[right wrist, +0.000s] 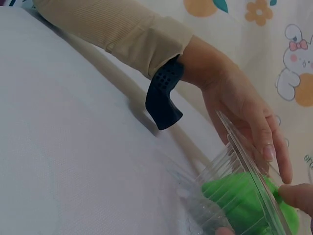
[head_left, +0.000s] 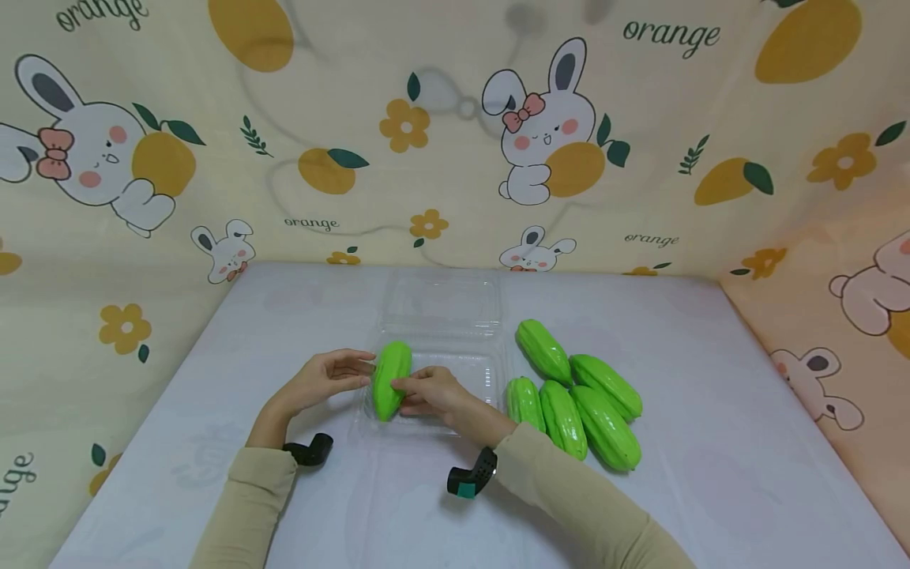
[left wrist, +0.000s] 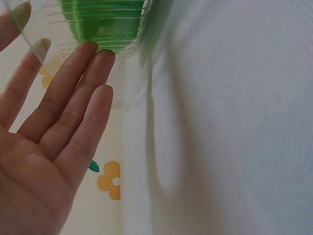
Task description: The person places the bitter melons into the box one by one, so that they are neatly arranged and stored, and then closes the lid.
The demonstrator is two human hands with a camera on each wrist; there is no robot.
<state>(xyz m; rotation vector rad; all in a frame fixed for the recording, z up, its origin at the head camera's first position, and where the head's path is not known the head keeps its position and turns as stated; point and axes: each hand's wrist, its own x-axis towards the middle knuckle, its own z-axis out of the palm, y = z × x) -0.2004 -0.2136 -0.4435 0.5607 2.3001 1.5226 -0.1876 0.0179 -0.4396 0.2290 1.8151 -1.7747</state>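
Observation:
A glossy green ribbed gourd (head_left: 392, 381) lies lengthwise in the left side of a clear plastic clamshell box (head_left: 469, 371), whose lid (head_left: 442, 300) is folded back. My right hand (head_left: 437, 393) pinches the gourd's lower right side, thumb on top. In the right wrist view only its fingertips (right wrist: 298, 197) show, at the frame's edge by the gourd (right wrist: 239, 200). My left hand (head_left: 330, 373) is at the box's left wall, fingers extended. From the left wrist, those fingers (left wrist: 73, 78) lie right at the ridged wall, with the gourd (left wrist: 102, 19) behind it.
Several more green gourds (head_left: 604, 427) lie in a cluster on the table (head_left: 711, 474), right of the box and close to my right forearm. A printed cloth (head_left: 441, 103) with rabbits and oranges hangs around the back and sides. Dark bands (head_left: 472, 478) sit at both wrists.

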